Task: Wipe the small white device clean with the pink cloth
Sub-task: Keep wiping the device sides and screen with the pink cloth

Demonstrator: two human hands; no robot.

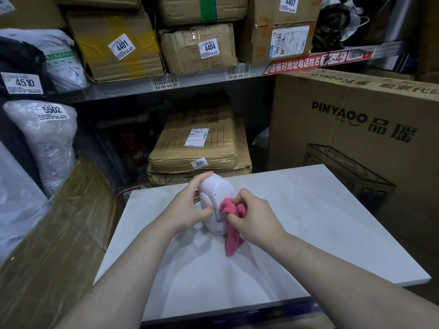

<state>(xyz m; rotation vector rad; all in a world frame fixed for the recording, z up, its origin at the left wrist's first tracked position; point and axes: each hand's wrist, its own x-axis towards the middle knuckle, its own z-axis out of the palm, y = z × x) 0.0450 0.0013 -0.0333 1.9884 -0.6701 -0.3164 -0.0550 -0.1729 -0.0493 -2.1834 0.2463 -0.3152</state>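
The small white device (217, 193) stands upright on the pale grey table (308, 222), near its far middle. My left hand (190, 207) grips the device from the left, fingers over its top and thumb on its front. My right hand (254, 217) holds the bunched pink cloth (231, 207) against the device's right side. One end of the cloth hangs down to the table below my right hand.
A big PINYAOO carton (356, 129) stands right of the table. A tilted cardboard box (59, 233) lies at the left. Stacked cartons (199, 143) sit behind the table, under a shelf (166, 85) of labelled parcels.
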